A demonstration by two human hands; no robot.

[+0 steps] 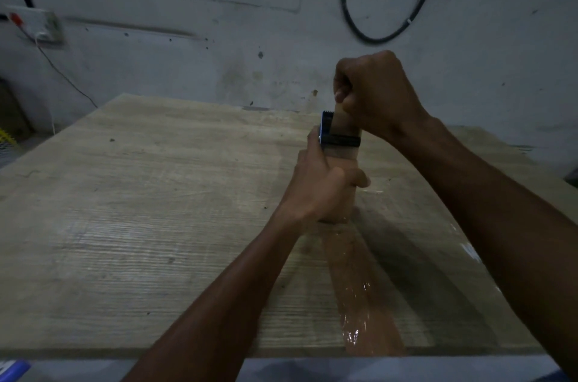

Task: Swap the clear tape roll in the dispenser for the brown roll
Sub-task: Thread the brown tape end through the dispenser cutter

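Note:
My left hand [325,184] grips the tape dispenser [339,139] above the wooden table [156,209], its blue and black head with the toothed blade pointing up. Brown tape [345,122] runs up past the blade, and my right hand [375,94] pinches its free end just above the dispenser. The roll sits under my left hand, mostly hidden. A long strip of brown tape [359,288] lies stuck on the table from below the dispenser toward the near edge. I see no clear roll.
The table's near edge [281,353] runs across the bottom. A wall stands behind with a socket box [37,25] and wire at the left and a looped black cable [391,6] at the right. A blue object [12,369] shows at the bottom left corner.

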